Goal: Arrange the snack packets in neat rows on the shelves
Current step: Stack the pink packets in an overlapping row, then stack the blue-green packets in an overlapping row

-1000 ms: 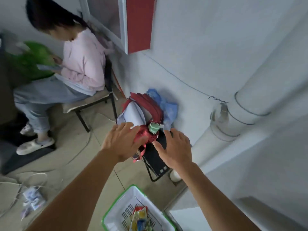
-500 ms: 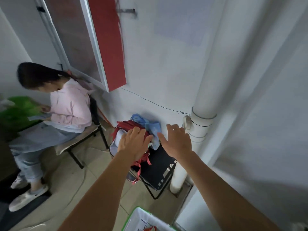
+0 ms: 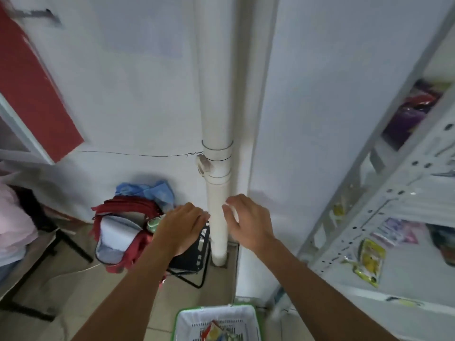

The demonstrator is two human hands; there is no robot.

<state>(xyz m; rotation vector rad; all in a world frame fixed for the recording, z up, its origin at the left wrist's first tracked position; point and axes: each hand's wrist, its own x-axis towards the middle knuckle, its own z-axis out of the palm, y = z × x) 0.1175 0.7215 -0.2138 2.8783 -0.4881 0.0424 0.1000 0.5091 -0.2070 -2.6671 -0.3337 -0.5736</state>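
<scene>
Both my hands hover in mid-air in front of a white pipe and hold nothing. My left hand has relaxed fingers above a black stool. My right hand is spread, fingers apart. A white basket with a green rim stands on the floor at the bottom, with a few snack packets inside. The white metal shelves rise at the right; a yellow packet lies on a lower shelf, purple and red packets on an upper one.
A white drain pipe runs down the wall corner. A red backpack and blue cloth sit on a black stool. A person in pink sits at the far left. A red panel hangs upper left.
The view has swung right from the seated person and backpack to the pipe and shelves. Both hands left the backpack and moved right, still holding nothing.
</scene>
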